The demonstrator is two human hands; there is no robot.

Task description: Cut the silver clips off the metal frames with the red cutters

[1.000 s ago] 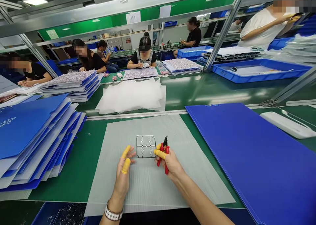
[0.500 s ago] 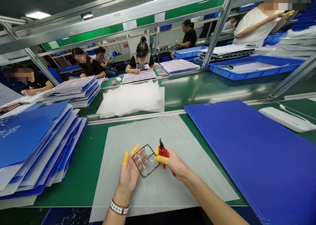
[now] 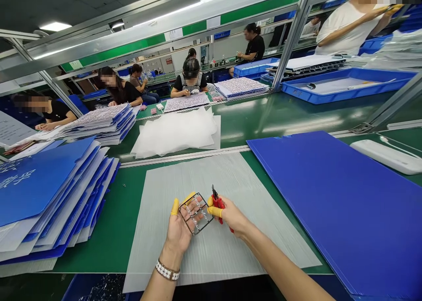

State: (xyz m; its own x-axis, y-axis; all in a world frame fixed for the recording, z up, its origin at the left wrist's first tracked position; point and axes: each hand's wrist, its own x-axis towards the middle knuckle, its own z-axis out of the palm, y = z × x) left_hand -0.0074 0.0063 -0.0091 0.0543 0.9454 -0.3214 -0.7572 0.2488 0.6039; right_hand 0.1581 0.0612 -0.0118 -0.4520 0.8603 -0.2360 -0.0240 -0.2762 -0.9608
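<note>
My right hand [image 3: 232,216] is closed around red-handled side cutters [image 3: 221,206], their dark jaws pointing away from me. Its yellow-covered thumb and a finger also pinch the right corner of a small dark rectangular plastic frame [image 3: 197,213] with little shiny parts along its inner bars. Behind the frame's left side, my left hand [image 3: 180,230] is open, palm up, with yellow covers on its thumb and a finger. Some of its fingers are partly hidden by the frame; whether they touch it I cannot tell. Both hands are above a whitish sheet [image 3: 244,248].
A stack of blue and white sheets [image 3: 62,195] stands at left, a large blue sheet [image 3: 339,204] lies at right. Ahead are white foam sheets [image 3: 174,131] and a blue tray [image 3: 349,85]. A bin with dark scraps [image 3: 102,288] is below the table edge. Several people sit beyond.
My left hand has moved right, closer behind the frame. The frame has turned slightly; my right hand still holds it and the cutters.
</note>
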